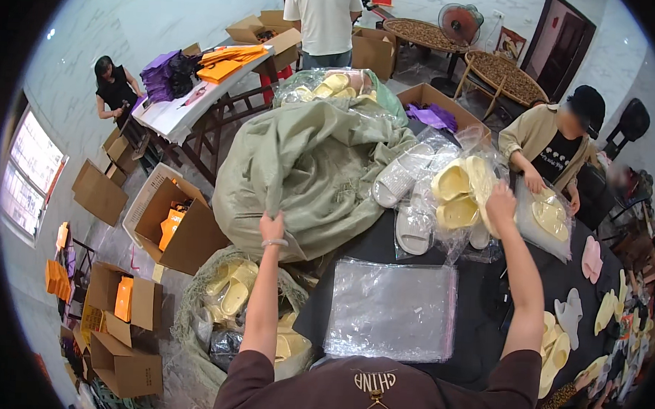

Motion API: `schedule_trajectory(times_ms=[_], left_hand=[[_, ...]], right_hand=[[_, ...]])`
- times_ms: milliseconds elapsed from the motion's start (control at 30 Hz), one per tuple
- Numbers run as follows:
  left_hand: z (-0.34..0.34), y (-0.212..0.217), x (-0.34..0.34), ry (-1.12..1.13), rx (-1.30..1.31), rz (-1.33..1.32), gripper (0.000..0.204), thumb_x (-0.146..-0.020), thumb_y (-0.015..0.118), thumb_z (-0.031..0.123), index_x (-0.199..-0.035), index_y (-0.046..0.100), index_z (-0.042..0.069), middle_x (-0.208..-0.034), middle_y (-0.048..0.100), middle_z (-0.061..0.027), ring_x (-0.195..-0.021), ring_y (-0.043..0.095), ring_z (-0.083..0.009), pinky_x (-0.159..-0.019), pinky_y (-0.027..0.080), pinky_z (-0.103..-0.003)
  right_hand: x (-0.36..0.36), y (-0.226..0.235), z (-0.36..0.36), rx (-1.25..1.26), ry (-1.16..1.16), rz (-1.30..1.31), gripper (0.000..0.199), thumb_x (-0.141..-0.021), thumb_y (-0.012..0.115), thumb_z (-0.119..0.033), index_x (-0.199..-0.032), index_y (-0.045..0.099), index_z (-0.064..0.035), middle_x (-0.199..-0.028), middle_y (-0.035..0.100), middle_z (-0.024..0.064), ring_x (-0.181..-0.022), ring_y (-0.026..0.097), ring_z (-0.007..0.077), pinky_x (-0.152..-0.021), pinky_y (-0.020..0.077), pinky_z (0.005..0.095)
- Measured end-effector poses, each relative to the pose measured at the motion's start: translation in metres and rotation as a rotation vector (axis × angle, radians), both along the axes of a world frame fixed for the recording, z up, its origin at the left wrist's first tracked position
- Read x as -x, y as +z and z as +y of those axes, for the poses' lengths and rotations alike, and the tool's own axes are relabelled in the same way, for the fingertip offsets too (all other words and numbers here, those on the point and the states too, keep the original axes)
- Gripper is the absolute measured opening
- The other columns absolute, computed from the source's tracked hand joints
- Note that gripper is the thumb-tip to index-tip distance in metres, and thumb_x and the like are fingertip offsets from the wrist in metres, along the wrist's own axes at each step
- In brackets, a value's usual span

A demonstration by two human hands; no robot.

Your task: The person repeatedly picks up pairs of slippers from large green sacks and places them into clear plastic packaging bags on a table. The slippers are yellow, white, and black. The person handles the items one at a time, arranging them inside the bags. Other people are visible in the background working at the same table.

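Note:
My left hand (271,229) is closed on a fold of a big grey-green woven sack (307,171), which bulges up at the table's left edge. A pair of pale yellow slippers (458,188) is in my right hand (500,206), raised over the table, its fingers wrapped round one side. Clear plastic shows around that pair. Beneath and beside it lie grey and white slippers (412,230) in clear bags. Nearer to me, a stack of flat clear plastic bags (390,309) rests on the black table (484,292).
Another open sack (192,301) of yellow slippers stands by my left arm. Across the table, a co-worker (557,141) handles a bagged yellow slipper (550,218). Loose slippers (569,310) lie along the right side. Cardboard boxes (180,227) crowd the floor at left.

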State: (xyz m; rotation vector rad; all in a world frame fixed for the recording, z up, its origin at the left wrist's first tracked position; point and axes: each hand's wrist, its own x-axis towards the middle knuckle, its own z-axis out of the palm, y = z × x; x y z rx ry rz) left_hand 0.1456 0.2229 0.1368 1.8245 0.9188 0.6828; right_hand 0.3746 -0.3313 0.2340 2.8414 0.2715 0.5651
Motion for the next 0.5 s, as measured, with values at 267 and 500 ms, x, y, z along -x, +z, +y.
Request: schedule_trajectory(times_ms=[267, 500], left_hand=[[0.040, 0.141, 0.136, 0.314, 0.193, -0.669, 0.025, -0.092, 0.051, 0.011, -0.110, 0.060, -0.004, -0.105, 0.063, -0.0105, -0.089, 0.059, -0.0197, -0.081, 0.047, -0.034], [0.052, 0.195, 0.255, 0.373, 0.224, -0.846, 0.038, -0.095, 0.045, 0.025, -0.120, 0.050, -0.003, -0.116, 0.057, -0.0158, -0.097, 0.061, -0.0262, -0.084, 0.051, -0.039]], right_hand=[[0.008, -0.054, -0.002, -0.094, -0.045, 0.242, 0.036, -0.080, 0.050, -0.010, -0.115, 0.050, -0.0034, -0.119, 0.051, 0.0198, -0.102, 0.054, 0.0429, -0.088, 0.0438, 0.0495], [0.003, -0.043, 0.019, 0.102, -0.247, 0.344, 0.045, -0.084, 0.051, -0.016, -0.127, 0.046, -0.0022, -0.133, 0.044, 0.0210, -0.107, 0.051, 0.0371, -0.088, 0.0388, 0.0565]])
